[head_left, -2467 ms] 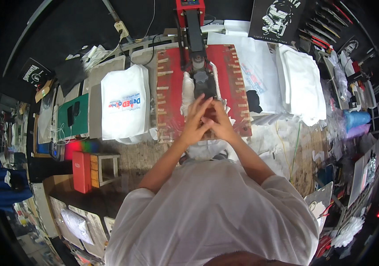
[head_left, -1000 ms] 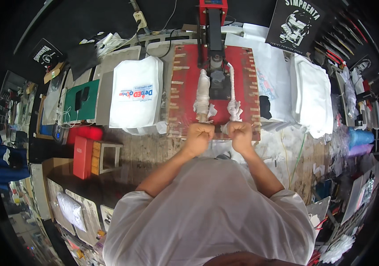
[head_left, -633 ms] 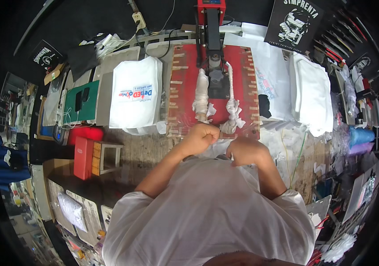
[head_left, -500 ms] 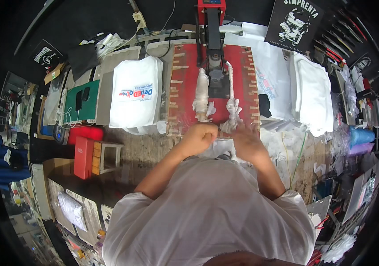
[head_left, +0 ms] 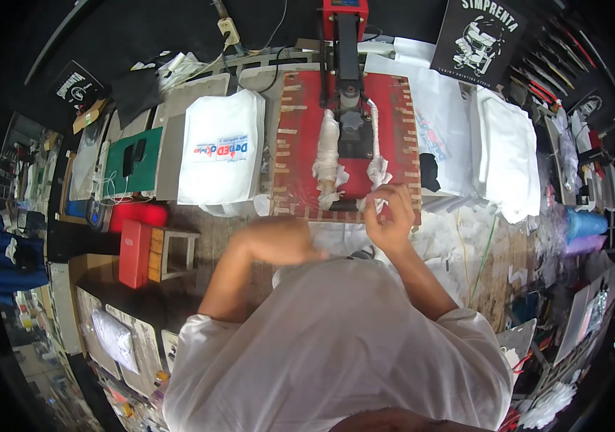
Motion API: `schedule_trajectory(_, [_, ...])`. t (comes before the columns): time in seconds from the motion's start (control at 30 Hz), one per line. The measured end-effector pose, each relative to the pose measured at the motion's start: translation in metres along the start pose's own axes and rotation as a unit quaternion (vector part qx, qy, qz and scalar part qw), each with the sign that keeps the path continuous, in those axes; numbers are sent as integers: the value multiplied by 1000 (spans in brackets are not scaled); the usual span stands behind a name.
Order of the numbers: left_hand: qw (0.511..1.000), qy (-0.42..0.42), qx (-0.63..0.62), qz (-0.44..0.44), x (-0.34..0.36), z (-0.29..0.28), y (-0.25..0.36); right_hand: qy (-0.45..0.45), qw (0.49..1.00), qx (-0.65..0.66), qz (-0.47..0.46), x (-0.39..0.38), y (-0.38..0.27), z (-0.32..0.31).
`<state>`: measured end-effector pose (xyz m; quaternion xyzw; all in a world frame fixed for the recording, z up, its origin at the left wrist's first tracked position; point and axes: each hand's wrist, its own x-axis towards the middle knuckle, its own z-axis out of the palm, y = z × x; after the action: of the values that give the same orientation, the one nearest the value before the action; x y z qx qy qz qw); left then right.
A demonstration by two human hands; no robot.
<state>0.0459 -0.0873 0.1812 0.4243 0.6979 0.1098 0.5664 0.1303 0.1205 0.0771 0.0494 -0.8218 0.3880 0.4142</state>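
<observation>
A heat press [head_left: 349, 68] with a red bed [head_left: 297, 144] stands in front of me. Its two handles are wrapped in white material: the left handle [head_left: 328, 147] and the right handle [head_left: 377, 169]. My right hand [head_left: 394, 219] is at the lower end of the right handle, over the bed's front edge, with its fingers curled in. What those fingers hold, if anything, is hidden. Close to my body, below the bed's left front corner, my left hand [head_left: 282, 241] is smeared by motion, so its fingers cannot be read.
Left of the press lies a stack of white printed bags [head_left: 214, 169]; farther left, a phone [head_left: 129, 160] rests on a green mat [head_left: 147, 180]. White sheets [head_left: 433, 93] and folded white fabric [head_left: 505, 158] lie on the right. A red-topped stool [head_left: 136, 253] stands on the floor at left.
My left hand has moved from the left handle's lower end back toward my body and left. My right hand has risen slightly to the right handle's end, its fingers now curled.
</observation>
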Motion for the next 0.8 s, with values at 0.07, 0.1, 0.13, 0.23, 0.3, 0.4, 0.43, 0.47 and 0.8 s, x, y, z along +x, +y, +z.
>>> schedule_trajectory(0.07, [955,-127,-81,255,-10,-7,-6,-41,999,18,15,0,-3,0])
schedule_trajectory(0.1, [879,-157,-152,424,-9,-9,-13,-84,995,32,53,3,-5,1])
schedule_trajectory(0.13, [766,-174,-213,581,2,-8,-25,-126,987,39,94,3,-4,0])
schedule_trajectory(0.23, [410,74,-647,639,66,25,-76,-338,931,-22,138,10,-1,-3])
schedule_trajectory(0.3, [581,352,-599,424,84,-14,-55,-418,892,-71,158,14,1,-3])
schedule_trajectory(0.4, [702,642,-286,116,134,-51,-58,-365,918,-77,134,4,25,23])
schedule_trajectory(0.43, [701,693,-166,39,149,-63,-59,-312,945,-64,73,-11,54,43])
schedule_trajectory(0.47, [681,716,-154,12,167,-72,-68,-260,964,-51,8,-19,73,56])
schedule_trajectory(0.8, [761,569,-256,-179,226,-127,-125,-298,947,-118,-30,-52,89,66])
